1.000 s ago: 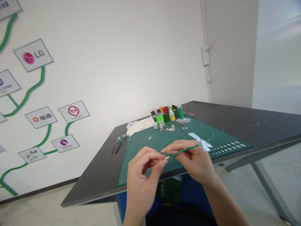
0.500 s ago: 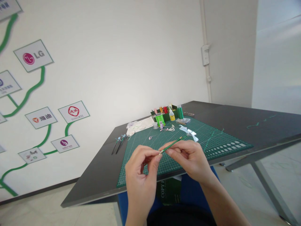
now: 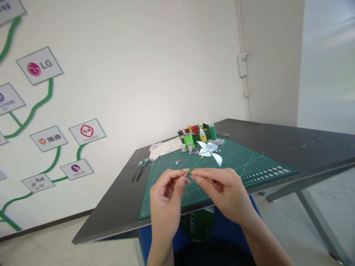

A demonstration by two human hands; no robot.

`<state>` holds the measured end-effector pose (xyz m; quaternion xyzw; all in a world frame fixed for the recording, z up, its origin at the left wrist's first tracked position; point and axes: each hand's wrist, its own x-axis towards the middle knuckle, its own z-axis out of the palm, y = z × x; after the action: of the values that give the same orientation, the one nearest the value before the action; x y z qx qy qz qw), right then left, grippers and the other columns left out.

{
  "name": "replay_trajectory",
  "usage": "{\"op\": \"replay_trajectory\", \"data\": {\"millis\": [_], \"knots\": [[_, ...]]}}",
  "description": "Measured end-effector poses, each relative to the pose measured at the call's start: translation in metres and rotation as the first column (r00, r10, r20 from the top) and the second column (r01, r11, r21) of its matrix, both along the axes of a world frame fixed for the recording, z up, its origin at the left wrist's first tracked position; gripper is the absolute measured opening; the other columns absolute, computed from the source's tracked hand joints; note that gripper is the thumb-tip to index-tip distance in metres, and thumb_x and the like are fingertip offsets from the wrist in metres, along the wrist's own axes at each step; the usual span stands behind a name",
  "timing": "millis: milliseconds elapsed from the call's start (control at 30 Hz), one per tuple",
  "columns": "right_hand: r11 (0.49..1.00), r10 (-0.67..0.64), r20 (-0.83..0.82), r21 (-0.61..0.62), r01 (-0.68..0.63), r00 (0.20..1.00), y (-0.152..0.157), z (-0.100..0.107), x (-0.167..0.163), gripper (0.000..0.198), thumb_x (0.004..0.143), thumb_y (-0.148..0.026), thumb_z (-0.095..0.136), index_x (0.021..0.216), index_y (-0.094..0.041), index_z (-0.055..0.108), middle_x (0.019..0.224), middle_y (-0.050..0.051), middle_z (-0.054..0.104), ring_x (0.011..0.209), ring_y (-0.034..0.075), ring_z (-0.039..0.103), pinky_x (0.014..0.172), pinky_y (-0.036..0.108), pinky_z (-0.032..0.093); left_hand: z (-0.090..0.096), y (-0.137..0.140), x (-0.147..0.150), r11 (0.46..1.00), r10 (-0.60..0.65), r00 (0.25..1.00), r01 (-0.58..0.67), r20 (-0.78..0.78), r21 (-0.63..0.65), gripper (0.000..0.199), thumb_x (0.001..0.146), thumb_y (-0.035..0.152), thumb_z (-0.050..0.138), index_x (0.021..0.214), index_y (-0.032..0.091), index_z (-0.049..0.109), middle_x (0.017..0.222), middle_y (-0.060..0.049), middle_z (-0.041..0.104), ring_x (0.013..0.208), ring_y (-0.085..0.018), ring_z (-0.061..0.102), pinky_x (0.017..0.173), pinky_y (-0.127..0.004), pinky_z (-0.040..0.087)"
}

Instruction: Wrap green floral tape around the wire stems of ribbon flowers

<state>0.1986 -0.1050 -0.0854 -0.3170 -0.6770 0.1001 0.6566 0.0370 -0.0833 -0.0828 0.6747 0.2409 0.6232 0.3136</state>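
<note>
An artificial flower (image 3: pixel 208 149) with pale blue petals and a thin green stem is held over the near part of the green cutting mat (image 3: pixel 169 173). My left hand (image 3: pixel 168 195) is closed in a pinch on the lower end of the stem. The fingers of my right hand (image 3: pixel 222 186) are pressed together against the same stem, slightly higher up. Whether a thread also lies between them is too small to see. The petals point up and away from me, and the stem slants to the right.
At the mat's far edge stand a green box with thread spools (image 3: pixel 195 129), a green can (image 3: pixel 189 140), a glue bottle (image 3: pixel 202 135) and a green tube (image 3: pixel 212 131). Two finished flower stems (image 3: pixel 142 170) lie at left, near a white sheet (image 3: pixel 166 147). Green thread scraps (image 3: pixel 305 145) lie at right.
The flower has turned: its petals, earlier low behind my right hand, now stand up above the hands. Both hands have shifted slightly and still hold the stem.
</note>
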Motion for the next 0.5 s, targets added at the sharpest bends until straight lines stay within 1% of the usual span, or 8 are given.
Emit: {"op": "replay_trajectory", "data": {"millis": [67,100,133,200,233,267,400,500], "knots": [[0.997,0.057,-0.009,-0.060,-0.057,0.998,0.0002,-0.0015,-0.0008,0.026,0.100,-0.027,0.066,0.107,-0.025,0.092,0.073,0.005,0.080,0.051,0.014,0.049,0.052,0.027,0.041,-0.0018,0.0049,-0.0008,0.999,-0.049,0.998,0.049,0.036,0.002,0.013,0.097,0.030,0.079,0.088,0.020,0.082,0.084,-0.003,0.074,0.080,-0.014,0.068,0.073,-0.019,0.055],[0.991,0.094,-0.023,-0.092,-0.095,0.995,0.0005,-0.0025,-0.0014,0.027,0.100,-0.030,0.067,0.110,-0.024,0.091,0.069,0.004,0.077,0.051,0.014,0.045,0.051,0.028,0.038,-0.0026,0.0069,-0.0011,0.997,-0.071,0.996,0.071,0.056,-0.001,0.013,0.096,0.029,0.080,0.086,0.021,0.082,0.084,-0.003,0.074,0.079,-0.014,0.067,0.072,-0.018,0.054],[0.983,0.133,-0.043,-0.120,-0.137,0.990,0.0010,-0.0035,-0.0022,0.028,0.100,-0.031,0.067,0.112,-0.023,0.090,0.061,0.002,0.070,0.051,0.013,0.040,0.051,0.027,0.035,-0.0034,0.0085,-0.0013,0.996,-0.087,0.993,0.088,0.076,-0.011,0.013,0.096,0.029,0.081,0.085,0.021,0.082,0.084,-0.002,0.074,0.079,-0.013,0.066,0.071,-0.018,0.053],[0.962,0.209,-0.102,-0.155,-0.223,0.973,0.0020,-0.0050,-0.0040,0.028,0.099,-0.031,0.068,0.114,-0.021,0.090,0.051,-0.005,0.049,0.052,0.012,0.031,0.050,0.027,0.029,-0.0044,0.0102,-0.0014,0.993,-0.109,0.988,0.114,0.110,-0.035,0.013,0.094,0.030,0.082,0.084,0.021,0.082,0.084,-0.002,0.074,0.077,-0.013,0.065,0.066,-0.016,0.050],[0.950,0.244,-0.135,-0.163,-0.265,0.960,0.0025,-0.0055,-0.0048,0.028,0.099,-0.030,0.069,0.114,-0.020,0.089,0.052,-0.006,0.041,0.053,0.011,0.028,0.050,0.027,0.027,-0.0046,0.0105,-0.0014,0.992,-0.115,0.986,0.121,0.123,-0.046,0.013,0.093,0.030,0.084,0.084,0.021,0.082,0.084,-0.002,0.075,0.075,-0.012,0.063,0.064,-0.016,0.049],[0.937,0.280,-0.168,-0.168,-0.307,0.945,0.0030,-0.0058,-0.0056,0.028,0.099,-0.030,0.069,0.114,-0.019,0.089,0.054,-0.007,0.036,0.054,0.011,0.027,0.051,0.027,0.026,-0.0047,0.0105,-0.0013,0.991,-0.116,0.984,0.124,0.134,-0.053,0.013,0.092,0.030,0.085,0.084,0.021,0.082,0.084,-0.002,0.075,0.073,-0.011,0.062,0.062,-0.016,0.048],[0.870,0.398,-0.275,-0.190,-0.455,0.875,0.0039,-0.0071,-0.0065,0.028,0.100,-0.031,0.068,0.116,-0.019,0.087,0.060,-0.007,0.033,0.054,0.010,0.024,0.048,0.025,0.019,-0.0043,0.0097,-0.0006,0.991,-0.105,0.983,0.116,0.154,-0.064,0.014,0.089,0.031,0.087,0.083,0.020,0.082,0.081,-0.001,0.072,0.063,-0.008,0.053,0.055,-0.015,0.044],[0.836,0.434,-0.322,-0.204,-0.509,0.842,0.0042,-0.0091,-0.0057,0.027,0.101,-0.030,0.069,0.118,-0.018,0.086,0.061,-0.007,0.032,0.053,0.008,0.022,0.045,0.024,0.015,-0.0041,0.0089,-0.0001,0.987,-0.114,0.981,0.130,0.158,-0.097,0.019,0.089,0.034,0.088,0.082,0.018,0.080,0.082,-0.001,0.071,0.055,-0.006,0.050,0.049,-0.015,0.042]]}}
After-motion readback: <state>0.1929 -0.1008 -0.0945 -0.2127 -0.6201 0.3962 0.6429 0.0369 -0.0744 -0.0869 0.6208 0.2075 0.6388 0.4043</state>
